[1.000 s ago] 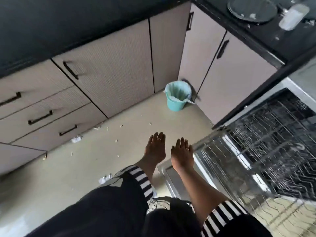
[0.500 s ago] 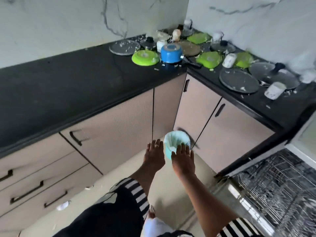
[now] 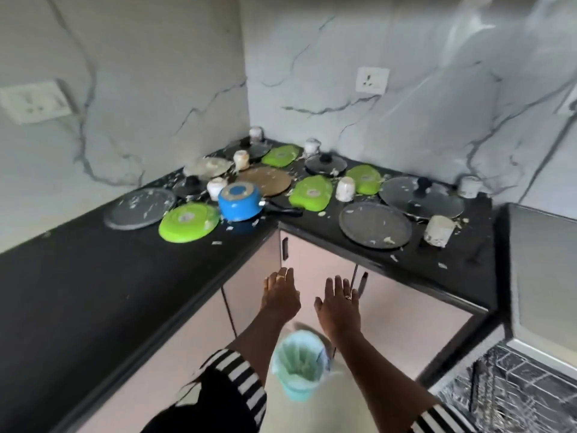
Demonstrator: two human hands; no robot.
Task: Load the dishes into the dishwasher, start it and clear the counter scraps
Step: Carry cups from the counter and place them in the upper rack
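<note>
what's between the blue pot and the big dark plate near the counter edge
In the head view, the black handle of the blue pot and a green plate lie before the dark plate.

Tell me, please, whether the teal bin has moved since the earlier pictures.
No. The teal bin still stands at the foot of the corner cabinet doors, as before; only the camera has tilted up.

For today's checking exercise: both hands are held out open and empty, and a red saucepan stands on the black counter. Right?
Not quite. The head view shows the saucepan is blue, not red. The rest holds: left hand and right hand are open and empty, and it stands on the black counter.
</note>
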